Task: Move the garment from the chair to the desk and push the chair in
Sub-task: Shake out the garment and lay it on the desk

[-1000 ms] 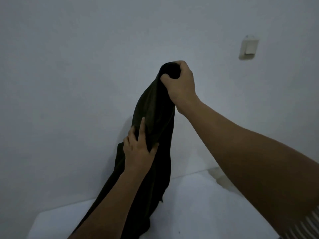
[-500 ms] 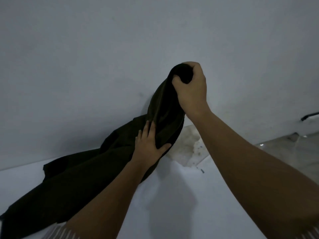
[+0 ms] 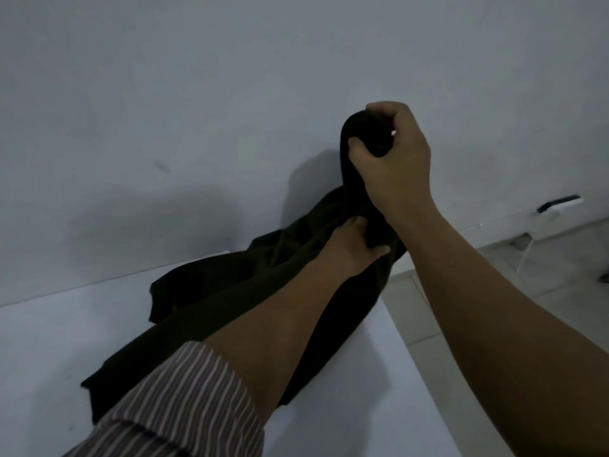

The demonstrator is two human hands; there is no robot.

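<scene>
A dark, almost black garment (image 3: 211, 308) lies stretched across the white desk (image 3: 49, 341), its lower end near me and its upper end lifted by the wall. My right hand (image 3: 392, 166) is closed around the bunched top of the garment, holding it above the desk's far right corner. My left hand (image 3: 354, 244) grips the cloth just below, partly hidden under my right wrist. The chair is out of sight.
A plain pale wall (image 3: 230, 94) stands right behind the desk. To the right, past the desk's edge, is tiled floor (image 3: 560, 291) with a white power strip (image 3: 560, 204) and a cable along the wall's base.
Both hands have come down and shifted right with the garment. More of the cloth now rests on the desk, and my left hand has slid in under my right wrist.
</scene>
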